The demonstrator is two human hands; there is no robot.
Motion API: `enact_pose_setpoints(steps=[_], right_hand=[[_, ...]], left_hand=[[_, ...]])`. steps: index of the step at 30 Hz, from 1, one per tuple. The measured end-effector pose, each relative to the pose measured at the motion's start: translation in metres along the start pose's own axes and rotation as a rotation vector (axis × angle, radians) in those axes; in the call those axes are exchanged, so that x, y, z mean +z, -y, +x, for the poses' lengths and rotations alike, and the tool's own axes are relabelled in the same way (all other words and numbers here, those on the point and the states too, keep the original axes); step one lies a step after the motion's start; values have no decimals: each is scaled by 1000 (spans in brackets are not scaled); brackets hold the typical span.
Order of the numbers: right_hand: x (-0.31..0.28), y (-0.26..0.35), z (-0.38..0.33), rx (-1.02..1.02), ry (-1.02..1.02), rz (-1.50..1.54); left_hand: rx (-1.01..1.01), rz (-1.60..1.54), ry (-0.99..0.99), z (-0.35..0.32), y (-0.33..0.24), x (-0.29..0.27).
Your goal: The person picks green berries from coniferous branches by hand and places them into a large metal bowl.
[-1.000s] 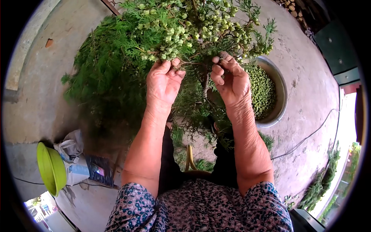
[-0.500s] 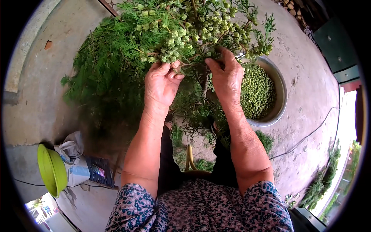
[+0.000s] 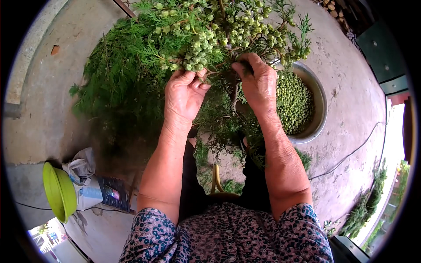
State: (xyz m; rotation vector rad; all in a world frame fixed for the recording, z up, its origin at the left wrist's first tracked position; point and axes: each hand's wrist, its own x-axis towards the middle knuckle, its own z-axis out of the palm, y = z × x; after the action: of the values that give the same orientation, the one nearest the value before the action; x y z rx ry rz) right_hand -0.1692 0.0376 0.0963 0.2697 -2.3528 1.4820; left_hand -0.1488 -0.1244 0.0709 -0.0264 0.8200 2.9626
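A leafy evergreen branch [image 3: 199, 50], thick with pale green knobbly cones, spreads in front of me at the top of the view. My left hand [image 3: 184, 98] is closed on a thin twig of it, just under a dense cone cluster, with the palm partly turned up. To the right, my right hand [image 3: 259, 85] is curled beside the woody stem, thumb and fingers pinched together. Something small and dark green shows between them, too little to name. Beyond my right wrist stands a round metal basin [image 3: 322, 103] holding many loose green cones [image 3: 294, 103].
Cut evergreen foliage [image 3: 116, 70] is heaped at left. A lime-green plastic basin [image 3: 59, 193] stands tilted beside a pale sack [image 3: 81, 166] at lower left. A black cable [image 3: 346, 158] crosses the concrete floor at right. Stacked firewood [image 3: 332, 9] lies at far right.
My right hand has shifted slightly, its fingers drawing a little back from the stem and curling. My left hand keeps its grip on the twig, almost unmoved.
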Motion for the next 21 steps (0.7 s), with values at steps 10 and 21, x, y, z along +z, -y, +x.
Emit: enact_pose_setpoints(steps=[10, 21], right_hand=[[-14, -10, 4, 594, 95, 1177], [-12, 4, -8, 548, 306, 1528]], left_hand=[[-2, -48, -1, 4, 1, -4], [44, -31, -75, 4, 4, -3]])
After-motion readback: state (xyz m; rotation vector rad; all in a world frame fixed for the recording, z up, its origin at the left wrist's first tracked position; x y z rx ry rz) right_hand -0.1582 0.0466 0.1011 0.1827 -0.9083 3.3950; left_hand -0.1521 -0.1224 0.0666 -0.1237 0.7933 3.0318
